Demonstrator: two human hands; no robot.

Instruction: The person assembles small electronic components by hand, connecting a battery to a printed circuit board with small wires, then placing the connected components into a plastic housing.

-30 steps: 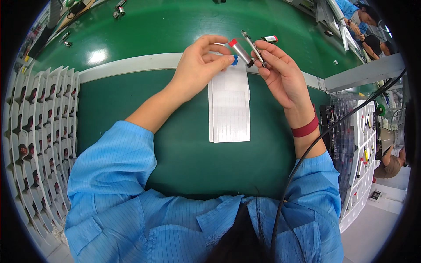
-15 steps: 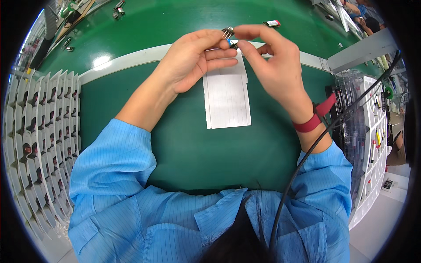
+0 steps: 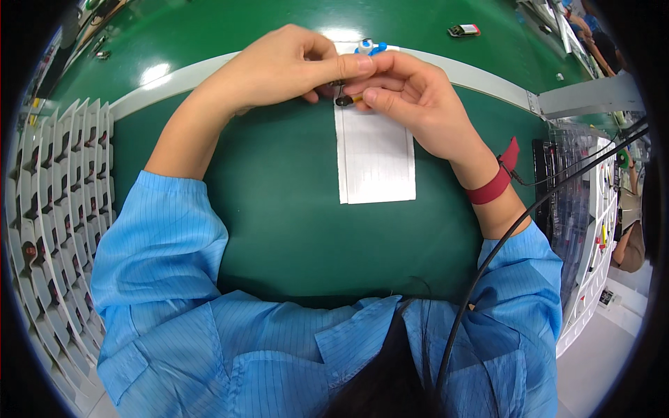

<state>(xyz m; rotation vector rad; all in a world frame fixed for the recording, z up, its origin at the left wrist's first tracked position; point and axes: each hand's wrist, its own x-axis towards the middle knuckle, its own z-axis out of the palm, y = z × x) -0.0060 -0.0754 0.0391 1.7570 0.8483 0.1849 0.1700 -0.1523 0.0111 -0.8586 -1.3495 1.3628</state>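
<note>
Both my hands meet above the far end of a white lined sheet (image 3: 376, 164) on the green mat. My left hand (image 3: 289, 73) is turned back-up, thumb and fingers pinched together. What it grips is mostly hidden; only a dark bit shows beneath its fingertips. Facing it, my right hand (image 3: 418, 101) is closed, its thumb and fingers around a small black-and-yellow piece (image 3: 345, 101) whose black end sticks out toward the left. The fingertips of the two hands touch. Just beyond them stands a small blue-and-white object (image 3: 366, 47), partly covered by my fingers.
White slotted racks holding small dark parts (image 3: 66, 202) line the left side. Clear plastic trays (image 3: 557, 181) and a white rack stand at the right. A pale rail (image 3: 481, 83) crosses behind the mat. A small red-and-white component (image 3: 465, 30) lies beyond it. A black cable (image 3: 488, 251) passes over my right arm.
My left hand has rolled from palm-up to back-up, hiding the shiny metal part seen in it before. The black-and-yellow piece now shows at my right fingers. The view has shifted slightly.
</note>
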